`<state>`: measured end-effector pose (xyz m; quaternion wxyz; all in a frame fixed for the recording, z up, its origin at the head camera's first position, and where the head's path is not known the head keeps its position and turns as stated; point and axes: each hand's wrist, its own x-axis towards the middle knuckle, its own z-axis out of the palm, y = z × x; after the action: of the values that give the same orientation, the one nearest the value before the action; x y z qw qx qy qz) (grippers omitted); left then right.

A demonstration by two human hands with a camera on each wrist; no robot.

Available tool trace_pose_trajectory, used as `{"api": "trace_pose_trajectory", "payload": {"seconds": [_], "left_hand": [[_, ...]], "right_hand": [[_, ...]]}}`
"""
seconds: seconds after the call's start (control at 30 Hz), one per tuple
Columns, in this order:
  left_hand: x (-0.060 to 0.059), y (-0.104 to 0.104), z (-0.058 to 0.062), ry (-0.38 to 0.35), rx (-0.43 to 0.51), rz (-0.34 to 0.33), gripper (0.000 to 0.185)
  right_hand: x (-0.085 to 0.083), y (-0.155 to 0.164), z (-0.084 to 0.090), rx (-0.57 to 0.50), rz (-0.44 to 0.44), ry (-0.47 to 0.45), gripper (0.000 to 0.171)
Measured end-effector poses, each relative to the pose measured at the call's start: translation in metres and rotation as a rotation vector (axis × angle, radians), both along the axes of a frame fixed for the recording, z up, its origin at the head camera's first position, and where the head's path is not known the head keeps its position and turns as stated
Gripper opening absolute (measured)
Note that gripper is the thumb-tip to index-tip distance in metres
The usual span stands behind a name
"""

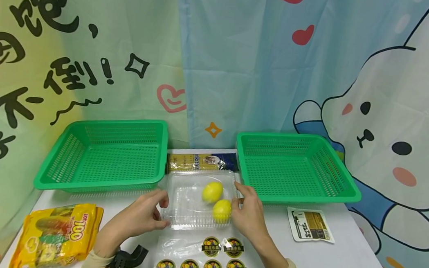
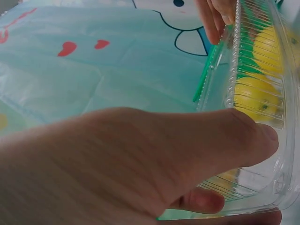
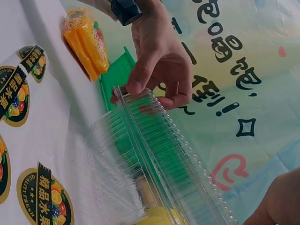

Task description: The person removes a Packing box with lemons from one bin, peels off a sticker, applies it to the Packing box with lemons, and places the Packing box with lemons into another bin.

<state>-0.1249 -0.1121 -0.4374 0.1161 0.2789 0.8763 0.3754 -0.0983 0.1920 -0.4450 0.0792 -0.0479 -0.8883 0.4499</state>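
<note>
A clear clamshell [image 1: 199, 202] with two lemons [image 1: 212, 191] inside sits on the tabletop [image 1: 339, 256], between two green baskets [image 1: 106, 156]. The left hand [image 1: 141, 217] pinches its near-left corner, thumb above and fingers beneath. The right hand [image 1: 248, 212] grips its right edge with curled fingers. Stickers [image 1: 210, 259] lie nearer.

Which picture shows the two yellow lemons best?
The head view: both lemons show whole inside the clear box, which the left hand and right hand hold at its ends. The left wrist view shows them blurred through the ribbed lid. The right wrist view catches only a yellow sliver at the bottom.
</note>
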Motion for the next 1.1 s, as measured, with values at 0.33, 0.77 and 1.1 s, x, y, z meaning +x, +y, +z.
{"api": "trace_pose_trajectory", "payload": {"seconds": [0.33,0.77,1.1], "left_hand": [[0.001,0.002,-0.001,-0.003,0.005,0.002,0.038],[0.020,0.007,0.019,0.276,-0.276,0.141,0.032],[0.071,0.064,-0.034,0.780,-0.013,-0.044,0.019]], "right_hand": [[0.000,-0.003,-0.005,0.112,0.016,0.028,0.048],[0.013,-0.001,-0.007,0.413,-0.004,0.194,0.031],[0.040,0.010,-0.034,0.345,0.440,0.739,0.010]]}}
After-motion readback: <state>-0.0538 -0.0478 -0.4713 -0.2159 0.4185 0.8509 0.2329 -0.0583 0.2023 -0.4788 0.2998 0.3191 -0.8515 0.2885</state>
